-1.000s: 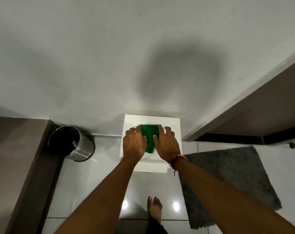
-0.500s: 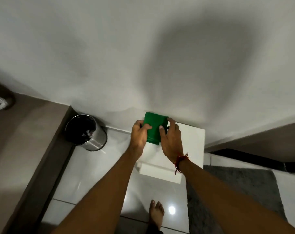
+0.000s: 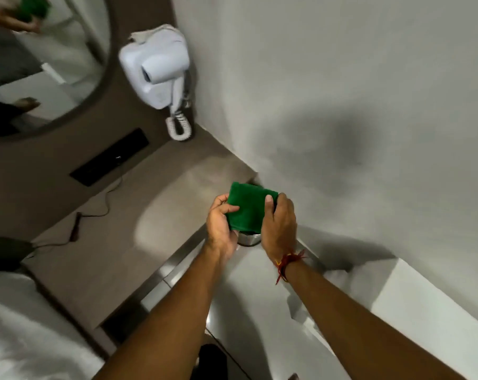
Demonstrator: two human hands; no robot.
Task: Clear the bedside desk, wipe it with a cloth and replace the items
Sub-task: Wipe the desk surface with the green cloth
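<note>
A folded green cloth (image 3: 248,207) is held in the air between both hands, above the right end of the brown bedside desk (image 3: 139,234). My left hand (image 3: 220,223) grips its left edge with the thumb laid on top. My right hand (image 3: 279,223) grips its right edge, thumb on the cloth's face. A red thread band circles my right wrist. The desk top runs from the wall corner toward the lower left, with a bright light patch in its middle.
A steel bin (image 3: 249,239) peeks out below the cloth. A white wall hair dryer (image 3: 158,69) with a coiled cord hangs above the desk, next to an oval mirror (image 3: 40,61). A dark cable (image 3: 95,215) lies on the desk. A white stool (image 3: 429,305) stands at lower right, white bedding (image 3: 26,341) at lower left.
Both hands lifted the green cloth off the white stool and carried it left toward the brown desk. The view swung left, bringing the desk, mirror and hair dryer into sight.
</note>
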